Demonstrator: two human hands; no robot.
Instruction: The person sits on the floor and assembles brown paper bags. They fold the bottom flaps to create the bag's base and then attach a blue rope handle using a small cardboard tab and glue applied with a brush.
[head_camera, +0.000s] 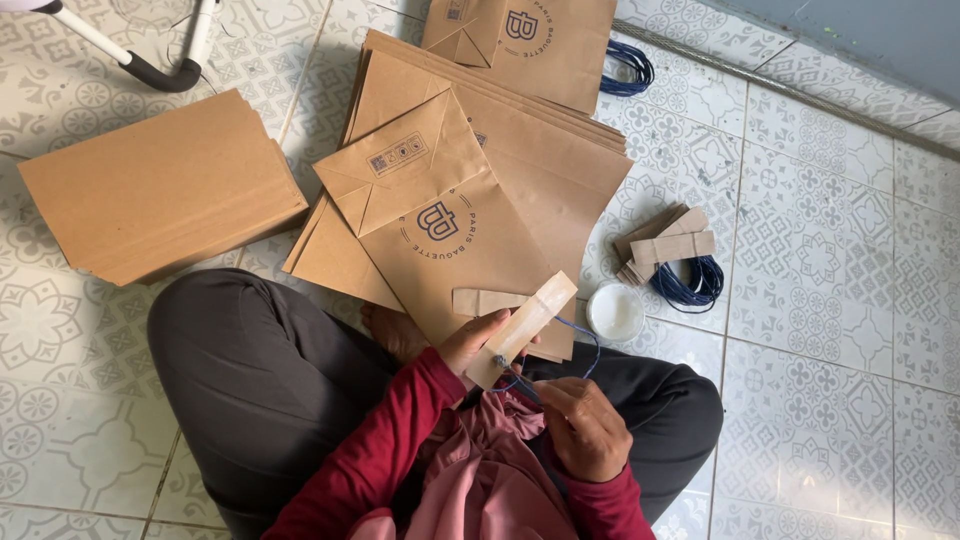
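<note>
Pinching a paper strip (522, 328) near its lower end, the left hand (470, 343) had thumb and fingers closed on it, so that the strip slanted up and to the right above the lap. A small dark hole or eyelet showed at the held end, and a blue cord (585, 335) looped out from behind the strip. The right hand (583, 428) was curled shut low in the lap, knuckles up, the cord running toward it; whether the fingers actually gripped the cord could not be told. Both red sleeves came in from the bottom edge, elbows bent, wrists close together.

The strip was pale tan, long and narrow, with a lighter face. Just behind it lay a brown paper bag (440, 220) on a stack of flat bags, a second strip resting on it. A small white cup (615, 311) sat just right of the strip, and beyond it a coil of blue cord (688, 283) under a few more strips (665, 243). Another pile of bags (160, 185) lay well to the left on the tiled floor (830, 300).
</note>
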